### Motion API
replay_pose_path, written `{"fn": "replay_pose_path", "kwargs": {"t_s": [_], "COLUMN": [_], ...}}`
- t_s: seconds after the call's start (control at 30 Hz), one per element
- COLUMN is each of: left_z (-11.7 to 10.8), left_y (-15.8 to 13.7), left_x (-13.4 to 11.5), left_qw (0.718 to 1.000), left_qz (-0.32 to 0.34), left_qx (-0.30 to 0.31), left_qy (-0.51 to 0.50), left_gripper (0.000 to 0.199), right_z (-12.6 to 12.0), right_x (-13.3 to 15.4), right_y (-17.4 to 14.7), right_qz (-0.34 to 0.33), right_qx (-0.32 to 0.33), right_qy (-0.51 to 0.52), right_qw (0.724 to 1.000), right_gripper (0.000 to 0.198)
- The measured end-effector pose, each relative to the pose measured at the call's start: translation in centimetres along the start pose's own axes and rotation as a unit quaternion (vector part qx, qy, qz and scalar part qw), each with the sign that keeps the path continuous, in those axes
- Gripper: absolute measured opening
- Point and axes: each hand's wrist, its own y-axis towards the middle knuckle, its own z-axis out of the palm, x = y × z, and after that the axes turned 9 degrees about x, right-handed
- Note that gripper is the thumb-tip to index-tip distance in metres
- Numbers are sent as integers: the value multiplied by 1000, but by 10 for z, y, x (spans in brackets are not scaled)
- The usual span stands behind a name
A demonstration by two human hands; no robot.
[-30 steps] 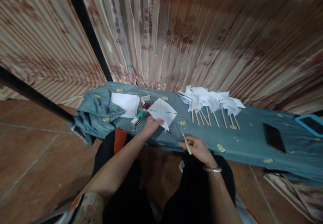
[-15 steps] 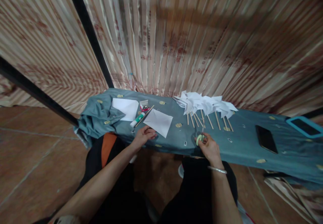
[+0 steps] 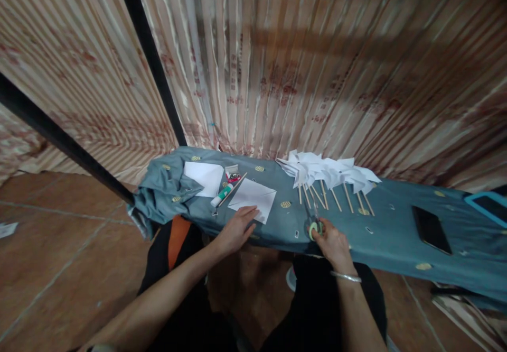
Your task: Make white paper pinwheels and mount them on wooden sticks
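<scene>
Holds the scissors (image 3: 316, 230) in the right hand (image 3: 332, 242), fingers wrapped about the pale green handles, blades pointing away toward the sticks (image 3: 322, 196) of the pinwheels (image 3: 328, 169). Cannot tell the gap between the blades, nor any contact between scissors and cloth (image 3: 380, 241). Wears a silvery bracelet (image 3: 346, 276) on the same wrist.

Lays the left hand (image 3: 237, 230) over the near edge of the sheet (image 3: 253, 196), fingers stretched out, thumb spread apart, grip loose and wide rather than pinched. Has that sheet (white, four-cornered, with slits running in from its corners) on the cloth straight ahead, between the glue (image 3: 222, 195) and the scissors.

Has the glue to the left of the sheet, with a thin rod (image 3: 233, 188) slanting just beside it, and an open red-and-white box (image 3: 233, 174) of small dark pieces beyond. Has a stack (image 3: 204, 177) of white paper farther left, partly under a fold of cloth. Has the pinwheels bunched to the right along the far edge, and a dark phone (image 3: 431, 229) well apart on the far right, near a blue-framed device (image 3: 489, 209).
</scene>
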Motion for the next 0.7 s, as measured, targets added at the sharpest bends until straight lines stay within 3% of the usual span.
{"fn": "replay_pose_path", "kwargs": {"t_s": [0.13, 0.3, 0.5, 0.7], "left_z": [2, 18, 21, 18], "left_y": [32, 49, 50, 52], "left_x": [16, 33, 39, 41], "left_qw": [990, 974, 971, 974], "left_qz": [-17, -22, 32, 53], "left_qx": [50, 114, 121, 137], "left_qy": [134, 196, 205, 173], "left_gripper": [52, 60, 60, 60], "right_z": [0, -1, -1, -1], "right_x": [4, -8, -35, -47], "right_y": [-2, 2, 12, 27], "right_qz": [28, 86, 165, 211], "right_qx": [-19, -38, -106, -101], "right_qy": [-34, -29, -39, -78], "right_qw": [999, 995, 980, 969], "right_gripper": [43, 44, 44, 41]}}
